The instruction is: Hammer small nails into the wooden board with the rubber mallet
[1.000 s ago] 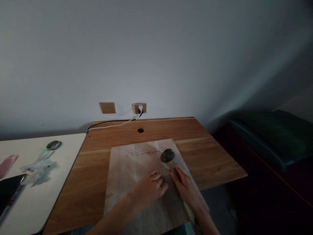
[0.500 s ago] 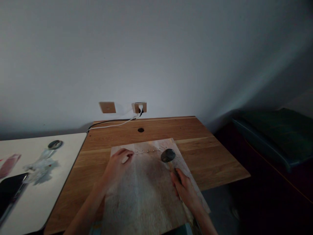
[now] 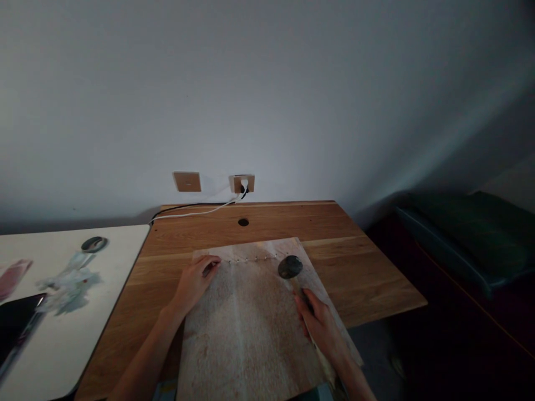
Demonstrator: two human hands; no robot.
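Hammer (image 3: pixel 290 267) and board (image 3: pixel 246 334) take up the middle. The board lies flat on the wooden desk (image 3: pixel 368 278), and the hammer's dark head rests on the board's far right part. My right hand (image 3: pixel 320 323) is closed around the handle at the board's right edge and covers most of it. My left hand (image 3: pixel 195 281) lies well apart from it at the board's far left corner. Its fingers (image 3: pixel 211 264) are curled down onto the wood at the left end of a row of nails (image 3: pixel 253 258); whether a nail is pinched between them I cannot tell. The nails run along the board's far edge from my left fingers to the hammer head, with nothing lying between. They are tiny bright specks; I make out about six, not surely.

Beyond the board, one dark round hole (image 3: pixel 243 222) sits in the desk. Two cables (image 3: pixel 196 211), one white and one black, run up to a socket plate (image 3: pixel 241 182) on the wall, and a second, blank plate (image 3: pixel 186 181) is mounted there too. Left of the board stands one white table (image 3: pixel 83 334), cut off by the frame. On it are a dark round thing (image 3: pixel 94 244), crumpled clear wrapping (image 3: pixel 69 281), a pink thing (image 3: pixel 10 275) and a dark flat thing (image 3: pixel 14 326); the last two are cut off and blurred. Right of the board, in deep shadow, lies a dark green cushion (image 3: pixel 460 234). The board's near edge and both my forearms run out of the picture.
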